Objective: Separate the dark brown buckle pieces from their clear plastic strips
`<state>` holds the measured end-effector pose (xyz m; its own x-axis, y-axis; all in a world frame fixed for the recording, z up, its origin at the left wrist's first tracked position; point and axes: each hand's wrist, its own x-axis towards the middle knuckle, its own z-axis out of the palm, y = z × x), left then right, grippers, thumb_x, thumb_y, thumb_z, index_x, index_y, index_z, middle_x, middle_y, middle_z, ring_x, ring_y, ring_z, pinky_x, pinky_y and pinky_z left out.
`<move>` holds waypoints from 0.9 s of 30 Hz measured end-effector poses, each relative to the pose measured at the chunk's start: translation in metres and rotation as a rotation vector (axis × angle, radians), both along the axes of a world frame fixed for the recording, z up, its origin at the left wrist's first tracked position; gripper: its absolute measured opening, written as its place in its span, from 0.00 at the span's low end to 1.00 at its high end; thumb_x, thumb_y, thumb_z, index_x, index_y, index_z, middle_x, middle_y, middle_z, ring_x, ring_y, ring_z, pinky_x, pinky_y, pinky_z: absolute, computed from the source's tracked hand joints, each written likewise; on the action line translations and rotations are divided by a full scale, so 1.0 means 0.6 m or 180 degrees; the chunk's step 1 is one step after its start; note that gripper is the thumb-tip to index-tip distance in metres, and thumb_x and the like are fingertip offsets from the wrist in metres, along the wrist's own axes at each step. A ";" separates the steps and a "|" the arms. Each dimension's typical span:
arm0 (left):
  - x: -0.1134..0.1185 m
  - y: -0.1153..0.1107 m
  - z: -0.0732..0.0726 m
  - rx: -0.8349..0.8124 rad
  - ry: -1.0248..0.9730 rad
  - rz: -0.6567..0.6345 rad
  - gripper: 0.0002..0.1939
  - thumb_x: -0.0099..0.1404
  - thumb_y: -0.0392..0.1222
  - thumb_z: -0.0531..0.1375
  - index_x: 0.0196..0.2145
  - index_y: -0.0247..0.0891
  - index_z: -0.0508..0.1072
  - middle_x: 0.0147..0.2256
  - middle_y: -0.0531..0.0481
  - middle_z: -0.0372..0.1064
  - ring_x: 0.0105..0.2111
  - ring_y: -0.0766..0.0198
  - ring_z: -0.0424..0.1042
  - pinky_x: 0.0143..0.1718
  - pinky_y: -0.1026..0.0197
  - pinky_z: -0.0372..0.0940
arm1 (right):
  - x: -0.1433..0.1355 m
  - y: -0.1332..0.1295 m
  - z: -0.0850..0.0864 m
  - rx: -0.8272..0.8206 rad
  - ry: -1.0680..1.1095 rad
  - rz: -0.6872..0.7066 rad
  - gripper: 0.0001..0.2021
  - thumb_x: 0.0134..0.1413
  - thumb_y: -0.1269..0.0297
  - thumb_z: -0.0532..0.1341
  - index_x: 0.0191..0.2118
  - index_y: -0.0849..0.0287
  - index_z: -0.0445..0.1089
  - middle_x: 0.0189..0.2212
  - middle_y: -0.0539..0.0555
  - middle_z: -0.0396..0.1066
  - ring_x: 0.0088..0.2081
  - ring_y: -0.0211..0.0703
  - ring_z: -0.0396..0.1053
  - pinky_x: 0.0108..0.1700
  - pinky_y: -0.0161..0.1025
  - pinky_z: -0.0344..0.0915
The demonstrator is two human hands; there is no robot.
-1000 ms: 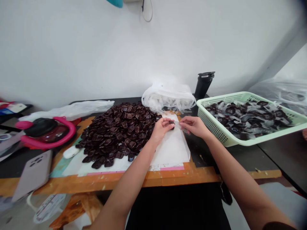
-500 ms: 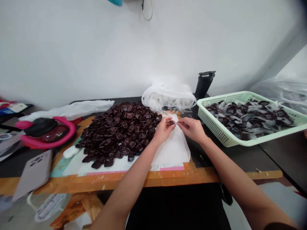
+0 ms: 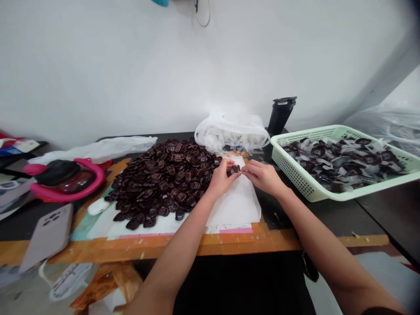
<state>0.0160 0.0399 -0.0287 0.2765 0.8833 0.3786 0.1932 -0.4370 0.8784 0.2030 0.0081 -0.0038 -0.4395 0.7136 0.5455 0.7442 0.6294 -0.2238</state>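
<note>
Left hand: pinched a dark piece between thumb and fingers, over the white paper.
Right hand: met the left at the same piece, fingertips drawn together on what seemed a pale sliver — too small to make out fully.
Dark piece: sat between both hands, partly covered by fingers.
Slip risk: seemed likeliest at the fingertips; could have come from too light a pinch on so small a thing, with a drop onto the paper.
Pile: lay heaped and loose just left of the hands; looked liable to slide if brushed by the left hand.
Basket: stood right of the hands, loaded with wrapped pieces; could have been jogged by a wide swing of the right hand.
Desk: showed black beside the paper, with orange tape along the edge on the near side of the hands — scuffed and flecked.
Far left of the hands: held a phone and a pink-handled pot.
Beyond the hands: held a white bag, a black tumbler and a plain pale wall.
</note>
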 end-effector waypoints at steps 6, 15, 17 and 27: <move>-0.001 -0.001 0.001 0.0103 0.0235 0.0052 0.19 0.51 0.36 0.68 0.39 0.40 0.66 0.39 0.47 0.72 0.44 0.55 0.71 0.48 0.53 0.62 | -0.001 0.001 -0.001 -0.0054 -0.0062 -0.0149 0.09 0.62 0.63 0.53 0.39 0.57 0.70 0.34 0.55 0.72 0.31 0.41 0.68 0.30 0.34 0.57; -0.002 -0.002 0.003 0.0130 0.0398 0.0002 0.14 0.55 0.36 0.65 0.38 0.39 0.65 0.38 0.47 0.71 0.35 0.61 0.72 0.39 0.58 0.65 | -0.005 0.002 -0.005 -0.0233 0.0066 0.0106 0.06 0.61 0.66 0.55 0.38 0.58 0.68 0.34 0.54 0.71 0.30 0.39 0.67 0.31 0.33 0.58; -0.002 -0.002 0.002 0.0135 0.0421 -0.0018 0.15 0.55 0.36 0.65 0.39 0.39 0.65 0.37 0.48 0.71 0.35 0.61 0.71 0.39 0.58 0.65 | -0.005 0.003 -0.007 -0.0196 0.0112 0.0057 0.06 0.61 0.66 0.54 0.38 0.57 0.68 0.35 0.54 0.72 0.30 0.39 0.67 0.32 0.34 0.58; -0.001 -0.005 0.006 -0.0134 0.0087 -0.0119 0.15 0.54 0.37 0.66 0.37 0.39 0.66 0.35 0.49 0.70 0.33 0.62 0.70 0.38 0.59 0.64 | -0.010 0.005 -0.015 -0.0257 0.0440 -0.0176 0.06 0.61 0.64 0.55 0.38 0.57 0.68 0.31 0.53 0.74 0.27 0.39 0.68 0.29 0.34 0.58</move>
<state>0.0156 0.0370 -0.0251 0.3192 0.8872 0.3331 0.2016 -0.4071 0.8909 0.1968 0.0109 -0.0128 -0.3231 0.7786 0.5379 0.7358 0.5642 -0.3746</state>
